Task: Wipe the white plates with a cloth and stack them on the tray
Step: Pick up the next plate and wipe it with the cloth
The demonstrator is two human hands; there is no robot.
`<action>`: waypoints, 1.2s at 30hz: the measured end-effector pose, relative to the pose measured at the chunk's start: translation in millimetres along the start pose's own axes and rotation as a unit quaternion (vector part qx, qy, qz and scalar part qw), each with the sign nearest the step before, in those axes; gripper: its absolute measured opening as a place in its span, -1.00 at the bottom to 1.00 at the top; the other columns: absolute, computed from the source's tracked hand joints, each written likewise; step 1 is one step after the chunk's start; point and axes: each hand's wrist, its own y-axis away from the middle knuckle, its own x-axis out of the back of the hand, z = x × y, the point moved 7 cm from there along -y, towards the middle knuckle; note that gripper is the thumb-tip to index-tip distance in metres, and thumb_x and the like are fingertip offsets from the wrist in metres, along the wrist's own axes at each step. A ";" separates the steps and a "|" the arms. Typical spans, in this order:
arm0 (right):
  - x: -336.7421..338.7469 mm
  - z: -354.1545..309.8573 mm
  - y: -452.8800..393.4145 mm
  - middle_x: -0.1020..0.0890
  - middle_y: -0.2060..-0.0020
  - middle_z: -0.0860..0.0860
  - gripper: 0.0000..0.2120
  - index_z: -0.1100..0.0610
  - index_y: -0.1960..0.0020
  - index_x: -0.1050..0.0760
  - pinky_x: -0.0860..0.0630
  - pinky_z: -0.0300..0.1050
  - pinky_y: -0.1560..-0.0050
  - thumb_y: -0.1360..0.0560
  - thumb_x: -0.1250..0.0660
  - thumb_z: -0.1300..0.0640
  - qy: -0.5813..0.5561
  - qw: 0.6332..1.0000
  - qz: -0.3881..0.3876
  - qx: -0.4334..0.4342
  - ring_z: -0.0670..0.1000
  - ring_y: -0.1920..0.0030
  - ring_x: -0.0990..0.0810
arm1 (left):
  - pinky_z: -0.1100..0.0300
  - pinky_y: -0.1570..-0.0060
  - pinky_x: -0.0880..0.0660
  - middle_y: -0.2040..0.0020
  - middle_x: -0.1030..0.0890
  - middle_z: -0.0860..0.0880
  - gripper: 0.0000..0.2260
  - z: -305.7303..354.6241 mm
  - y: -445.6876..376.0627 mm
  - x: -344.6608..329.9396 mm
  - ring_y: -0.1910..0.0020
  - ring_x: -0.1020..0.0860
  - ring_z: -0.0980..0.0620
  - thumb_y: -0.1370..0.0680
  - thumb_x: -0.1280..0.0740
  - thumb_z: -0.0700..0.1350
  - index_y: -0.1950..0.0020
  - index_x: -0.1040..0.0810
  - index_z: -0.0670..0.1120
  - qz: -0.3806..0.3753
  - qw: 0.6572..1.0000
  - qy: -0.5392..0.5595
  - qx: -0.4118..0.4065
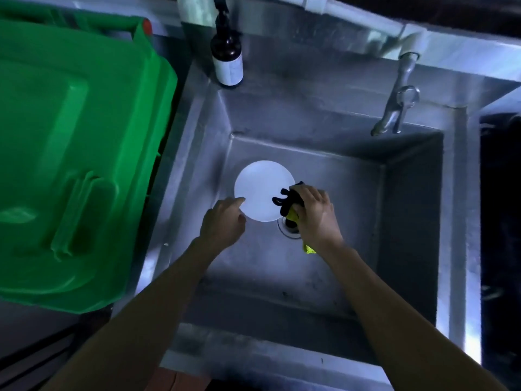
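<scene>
The steel sink [408, 221] is the landmark here. Inside its basin, toward the left wall, one white plate [260, 187] is held over the bottom; its surface is so bright that no rim detail can be read, and I cannot tell if it rests on the steel or is lifted. The left hand [224, 224] touches the plate at its lower left edge, with the fingers loosely curled; whether the thumb really pinches the edge is hidden under the hand. The right hand [314, 214] is closed around a bunched cloth [290, 206], black and yellow, which presses against the right edge of the plate. A yellow corner of the cloth sticks out below the wrist. The drain [289, 231] of the sink is half covered by this hand and the cloth.

On the back left corner of the sink stands a dark pump bottle [227, 56] with a white label, its text too blurred to read. The tap [394, 108] hangs over the back right side of the basin. Left of the sink is a green bin lid [70, 150], cut off by the frame. The area right of the sink is too dark to make out.
</scene>
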 end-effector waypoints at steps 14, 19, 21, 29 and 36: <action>-80.1 51.3 -64.9 -0.57 -0.26 -0.01 -0.62 0.10 -0.32 -0.49 -0.40 0.15 -0.22 -0.54 -0.24 0.31 -0.016 0.998 -0.064 -0.012 0.21 -0.25 -0.41 | 0.14 -0.02 -0.49 -0.23 -0.65 -0.15 -0.64 -80.1 -85.7 -95.9 -0.19 -0.59 -0.13 -0.54 -0.35 -0.24 -0.34 -0.56 -0.18 -0.023 0.935 0.255 0.245; -84.0 54.4 -71.9 -0.60 -0.19 -0.03 -0.63 0.10 -0.26 -0.51 -0.44 0.17 -0.17 -0.50 -0.16 0.21 -0.026 0.997 -0.065 -0.016 0.23 -0.19 -0.45 | 0.02 0.04 -0.57 0.03 -0.66 -0.23 -0.82 -81.3 -96.8 -101.1 -0.03 -0.58 -0.25 -0.49 -0.32 -0.30 -0.07 -0.59 -0.28 0.019 0.935 0.238 0.263; -83.1 54.5 -73.5 -0.60 -0.17 -0.03 -0.60 0.10 -0.25 -0.52 -0.44 0.18 -0.15 -0.46 -0.11 0.17 -0.030 0.997 -0.064 -0.021 0.23 -0.18 -0.46 | 0.13 0.15 -0.50 0.06 -0.68 -0.19 -0.82 -81.4 -96.4 -98.4 0.03 -0.60 -0.21 -0.48 -0.32 -0.31 -0.05 -0.62 -0.25 0.050 0.929 0.240 0.277; -85.8 59.7 -70.3 -0.59 -0.21 0.03 -0.57 0.11 -0.26 -0.53 -0.43 0.17 -0.18 -0.45 -0.12 0.16 -0.044 0.996 -0.060 -0.051 0.23 -0.21 -0.43 | -0.07 0.04 -0.63 -0.02 -0.67 -0.13 -0.67 -82.1 -97.1 -100.2 0.02 -0.63 -0.18 -0.43 -0.57 -0.12 -0.09 -0.56 -0.17 0.081 0.903 0.269 0.325; -93.0 62.6 -60.6 -0.60 -0.20 0.05 -0.59 0.13 -0.29 -0.51 -0.43 0.19 -0.18 -0.47 -0.25 0.34 -0.033 0.996 -0.071 -0.052 0.23 -0.21 -0.43 | 0.09 0.14 -0.52 0.06 -0.62 -0.10 -0.68 -86.2 -96.1 -112.6 0.06 -0.62 -0.17 -0.42 -0.57 -0.21 -0.03 -0.49 -0.17 0.082 0.895 0.284 0.334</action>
